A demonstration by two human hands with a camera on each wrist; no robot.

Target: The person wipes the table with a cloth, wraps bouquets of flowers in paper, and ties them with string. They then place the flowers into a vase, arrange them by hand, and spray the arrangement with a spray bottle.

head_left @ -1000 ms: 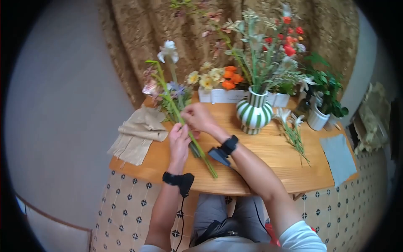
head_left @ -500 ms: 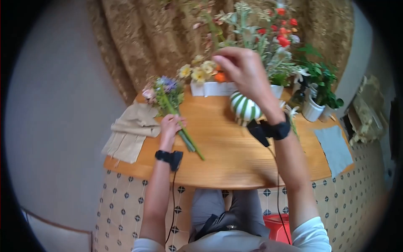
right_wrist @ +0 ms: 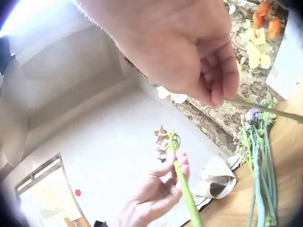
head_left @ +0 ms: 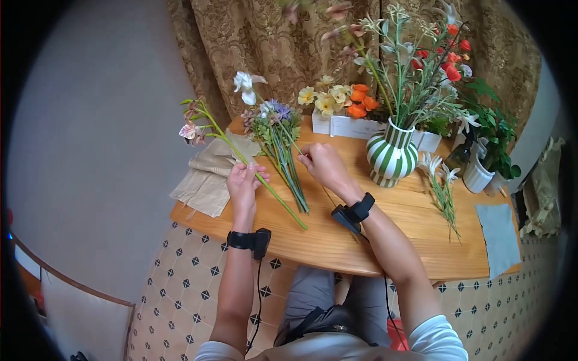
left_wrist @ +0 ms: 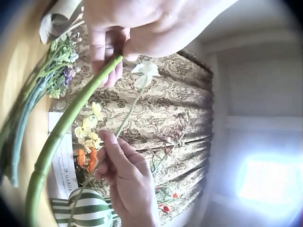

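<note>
My left hand (head_left: pixel 242 186) holds a thick green stem (head_left: pixel 274 194) whose top bears a pinkish, orchid-like flower (head_left: pixel 191 132). The thumb and fingers of my right hand (head_left: pixel 327 163) pinch the thin stem of a white iris (head_left: pixel 245 84), its bloom leaning up and to the left. Between the hands, a bunch of flowers (head_left: pixel 291 174) lies on the table, with purple blooms and leafy heads towards the back and stem ends towards me. In the left wrist view, the green stem (left_wrist: pixel 71 112) passes through the left fingers, while the right hand (left_wrist: pixel 130 177) grips the iris stem.
A green-and-white striped vase (head_left: pixel 391 157) full of tall stems stands behind and right of my right hand. White boxes (head_left: pixel 355 127) with yellow and orange flowers line the back. White lilies (head_left: pixel 442 195) and a grey cloth (head_left: pixel 497 237) lie right; brown paper (head_left: pixel 208 186) lies left.
Both hands were at the bunch; then my right hand rose towards the vase and came back down. It now holds the white iris, and the left hand holds the green stem apart from the bunch.
</note>
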